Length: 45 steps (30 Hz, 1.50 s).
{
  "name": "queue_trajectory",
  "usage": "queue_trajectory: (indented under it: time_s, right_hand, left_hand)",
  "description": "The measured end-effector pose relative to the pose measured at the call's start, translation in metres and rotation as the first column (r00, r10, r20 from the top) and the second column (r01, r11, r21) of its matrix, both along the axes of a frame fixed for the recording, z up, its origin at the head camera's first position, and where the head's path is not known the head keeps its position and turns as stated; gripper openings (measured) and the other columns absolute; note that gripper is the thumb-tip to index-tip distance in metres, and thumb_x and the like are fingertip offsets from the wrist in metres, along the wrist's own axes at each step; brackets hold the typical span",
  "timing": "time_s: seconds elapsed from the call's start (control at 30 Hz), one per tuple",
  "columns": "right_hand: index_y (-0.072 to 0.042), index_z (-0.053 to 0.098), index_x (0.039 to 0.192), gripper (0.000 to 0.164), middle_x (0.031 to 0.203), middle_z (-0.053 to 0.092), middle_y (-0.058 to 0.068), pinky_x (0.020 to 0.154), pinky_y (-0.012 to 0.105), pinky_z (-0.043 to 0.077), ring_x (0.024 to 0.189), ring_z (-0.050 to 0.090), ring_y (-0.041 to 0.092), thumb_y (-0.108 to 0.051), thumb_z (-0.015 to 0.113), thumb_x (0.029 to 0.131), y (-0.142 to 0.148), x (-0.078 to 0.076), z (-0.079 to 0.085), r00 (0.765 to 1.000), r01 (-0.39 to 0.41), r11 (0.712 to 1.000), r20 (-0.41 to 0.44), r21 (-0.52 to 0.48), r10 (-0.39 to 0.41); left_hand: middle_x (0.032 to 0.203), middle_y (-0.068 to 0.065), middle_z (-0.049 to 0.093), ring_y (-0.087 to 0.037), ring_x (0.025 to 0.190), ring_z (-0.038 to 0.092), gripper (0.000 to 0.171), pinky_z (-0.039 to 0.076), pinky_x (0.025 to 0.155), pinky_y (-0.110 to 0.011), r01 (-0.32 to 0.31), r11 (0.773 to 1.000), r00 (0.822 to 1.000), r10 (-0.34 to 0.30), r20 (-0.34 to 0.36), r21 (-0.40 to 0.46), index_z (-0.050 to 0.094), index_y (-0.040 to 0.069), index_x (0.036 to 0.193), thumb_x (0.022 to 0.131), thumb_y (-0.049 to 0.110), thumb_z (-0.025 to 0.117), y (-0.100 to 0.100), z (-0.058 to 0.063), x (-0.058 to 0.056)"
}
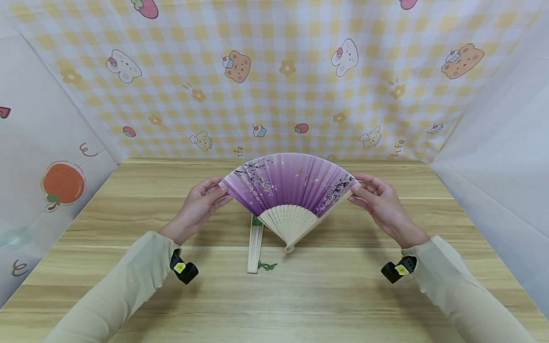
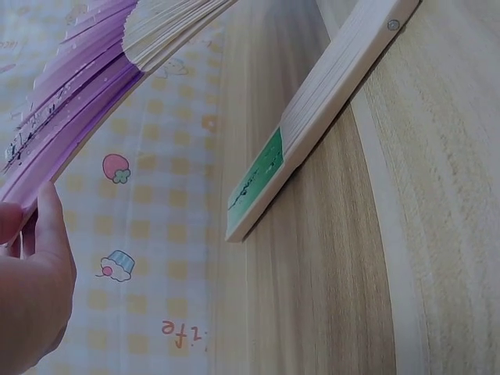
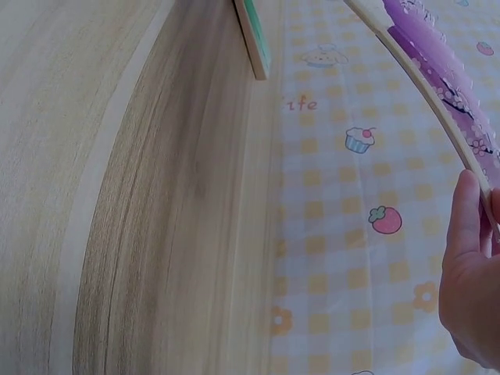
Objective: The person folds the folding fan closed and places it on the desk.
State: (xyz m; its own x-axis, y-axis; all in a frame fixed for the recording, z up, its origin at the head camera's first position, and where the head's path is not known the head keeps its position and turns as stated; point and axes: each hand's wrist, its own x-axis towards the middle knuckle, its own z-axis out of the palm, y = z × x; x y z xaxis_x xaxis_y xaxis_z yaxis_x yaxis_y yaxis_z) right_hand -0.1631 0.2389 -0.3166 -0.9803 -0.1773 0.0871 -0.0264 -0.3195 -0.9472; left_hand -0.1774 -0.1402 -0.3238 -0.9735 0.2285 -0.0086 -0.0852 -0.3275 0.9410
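A purple folding fan [image 1: 291, 181] with a blossom print and pale ribs is spread wide between both hands, raised off the table. The left hand [image 1: 199, 205] pinches its left outer edge; the right hand [image 1: 383, 205] pinches the right outer edge. In the left wrist view the thumb and fingers of the left hand [image 2: 35, 273] meet at the fan's corner. The right wrist view has the right hand [image 3: 476, 281] on the opposite end rib. Below and partly behind the purple fan, a folded green fan [image 1: 255, 247] with pale ribs lies on the table.
A green tassel [image 1: 268, 266] lies beside the folded fan on the wooden table [image 1: 326, 295]. Behind the table hangs a yellow checked cloth [image 1: 274, 95] with cartoon prints. White cloth [image 1: 506, 119] hangs at the sides. Each wrist wears a black camera [image 1: 184, 269].
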Motion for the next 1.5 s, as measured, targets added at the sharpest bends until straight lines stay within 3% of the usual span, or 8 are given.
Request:
queue_trajectory:
  time_s: [1.5]
  right_hand:
    - [-0.008,0.057,0.101,0.018,0.088,0.06,0.003,0.076,0.025,0.051,0.08,0.059,0.013,0.0,0.054,0.085,-0.007,0.002,0.001,1.0,-0.019,1.0,0.003,0.023,0.019]
  left_hand:
    - [0.097,0.0,0.059,-0.011,0.088,0.059,0.019,0.046,0.087,-0.026,0.043,0.996,0.999,-0.045,-0.027,-0.081,0.048,0.008,0.105,0.09,-0.003,0.043,0.015,0.01,0.002]
